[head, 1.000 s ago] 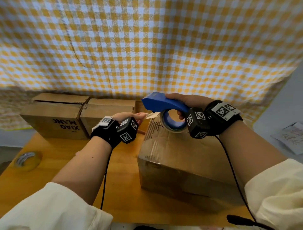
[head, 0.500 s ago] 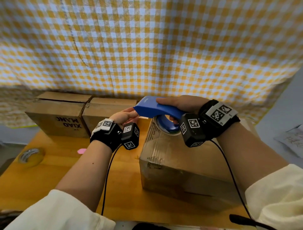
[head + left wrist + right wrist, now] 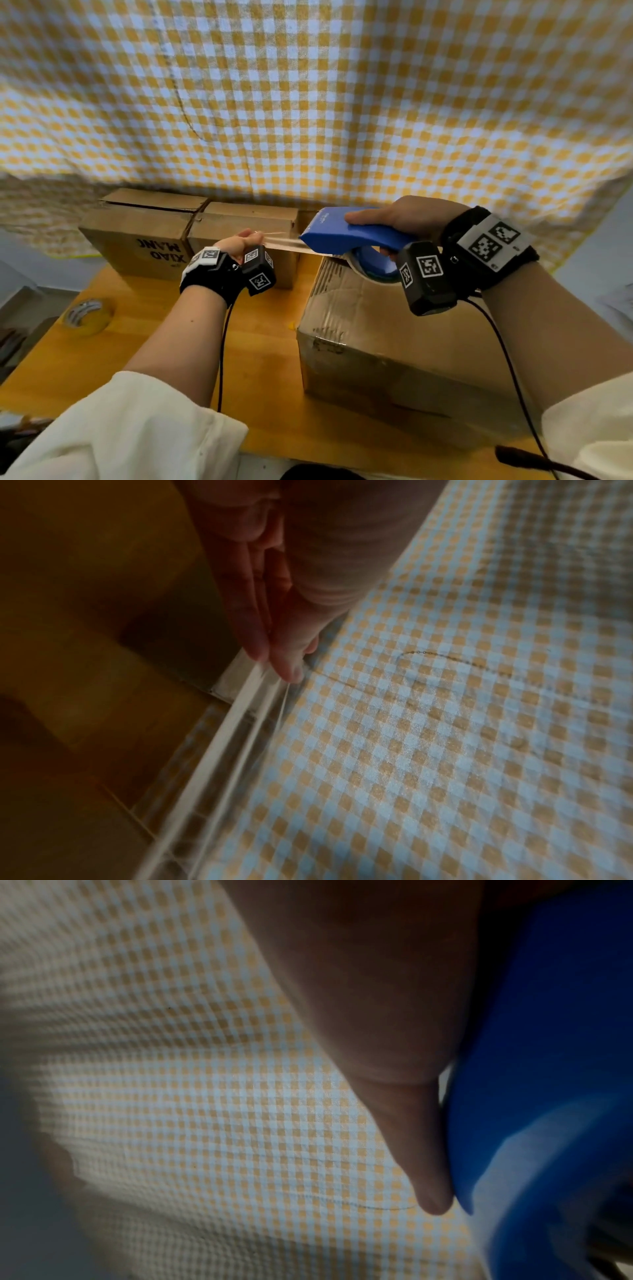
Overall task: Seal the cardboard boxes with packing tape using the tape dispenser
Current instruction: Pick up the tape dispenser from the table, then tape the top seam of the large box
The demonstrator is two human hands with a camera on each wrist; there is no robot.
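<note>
— Right hand (image 3: 411, 219)?
— Wrapped round the handle of the blue tape dispenser (image 3: 346, 234), thumb laid flat along the top, other fingers curled underneath through the roll opening. Held over the far top edge of the nearest cardboard box (image 3: 394, 342), nose pointing left.

— Touching the box?
— Hard to say from the head view; roll either resting on the top corner or just above it.

— Left hand (image 3: 236, 243)?
— Pinching the free end of the clear tape strip (image 3: 287, 241) between thumb and fingertips (image 3: 260, 647), just left of the dispenser's nose. Strip stretched taut between the pinch and the dispenser, out past the box's left edge, above the table.

— From the left wrist?
— Tape (image 3: 232, 737) seen as a pale, glossy band running away from the fingertips, blurred.

— And the right wrist?
— Mostly thumb (image 3: 404, 1096) lying against the blue body (image 3: 548, 1069); checked cloth behind.

— Elsewhere?
— Two more cardboard boxes (image 3: 137, 236) side by side at the back of the wooden table (image 3: 137, 342), against the yellow-and-white checked cloth (image 3: 308, 102); left one printed with upside-down lettering. Spare tape roll (image 3: 85, 310) lying flat near the table's left edge. Cream sleeves (image 3: 137, 435) pushed up both forearms, black wrist bands with square markers.
</note>
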